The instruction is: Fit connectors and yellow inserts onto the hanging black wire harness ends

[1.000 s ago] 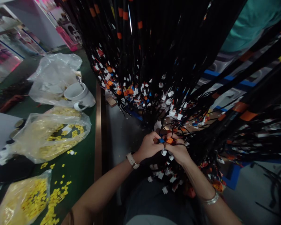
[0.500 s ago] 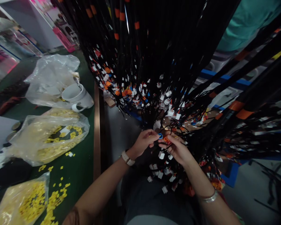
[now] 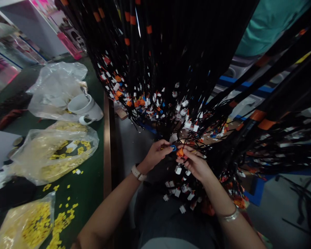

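Note:
My left hand (image 3: 157, 154) is closed in a pinch at the centre, with a small blue plastic piece (image 3: 173, 148) held at its fingertips. The piece looks like an oval ring or frame; its exact kind is too small to tell. Just to the right, my right hand (image 3: 197, 164) grips an orange wire connector (image 3: 180, 152) between thumb and fingers. A narrow gap separates the blue piece from the connector. Thin wires run around the right fingers. White connectors (image 3: 178, 170) dangle below the hands.
Dense black wire harnesses (image 3: 176, 41) hang ahead, ending in many connectors. On the green table (image 3: 93, 166) at left lie bags of yellow pieces (image 3: 67, 155), loose yellow pieces (image 3: 58, 224) and a white mug (image 3: 86, 108). Teal clothing (image 3: 266, 27) of a person shows at upper right.
My hands have drawn slightly apart: the left, with the blue piece, has shifted left, away from the orange connector. The connector now shows more plainly in my right hand.

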Demonstrator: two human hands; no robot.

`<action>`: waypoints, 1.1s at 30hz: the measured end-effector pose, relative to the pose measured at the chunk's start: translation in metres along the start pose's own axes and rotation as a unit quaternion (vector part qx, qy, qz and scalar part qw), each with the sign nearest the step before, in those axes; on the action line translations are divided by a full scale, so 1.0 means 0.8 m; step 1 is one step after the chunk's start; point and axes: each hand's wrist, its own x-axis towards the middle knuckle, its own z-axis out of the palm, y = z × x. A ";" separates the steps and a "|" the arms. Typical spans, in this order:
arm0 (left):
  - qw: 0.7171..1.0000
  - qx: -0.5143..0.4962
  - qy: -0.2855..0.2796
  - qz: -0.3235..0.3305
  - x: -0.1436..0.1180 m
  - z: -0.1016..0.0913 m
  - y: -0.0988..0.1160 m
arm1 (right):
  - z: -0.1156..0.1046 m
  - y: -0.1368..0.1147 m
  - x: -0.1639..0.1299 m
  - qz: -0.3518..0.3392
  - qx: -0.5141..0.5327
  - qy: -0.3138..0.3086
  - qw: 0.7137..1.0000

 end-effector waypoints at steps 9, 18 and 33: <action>0.986 0.168 -0.009 0.005 -0.002 0.001 -0.002 | 0.000 0.001 0.006 -0.001 0.032 0.056 0.998; 0.971 -0.194 -0.070 -0.123 -0.005 0.001 -0.009 | 0.001 -0.001 0.009 0.018 0.018 0.058 0.998; 0.961 -0.238 -0.082 -0.116 -0.004 0.004 -0.018 | -0.005 0.005 0.014 0.022 0.021 0.068 0.997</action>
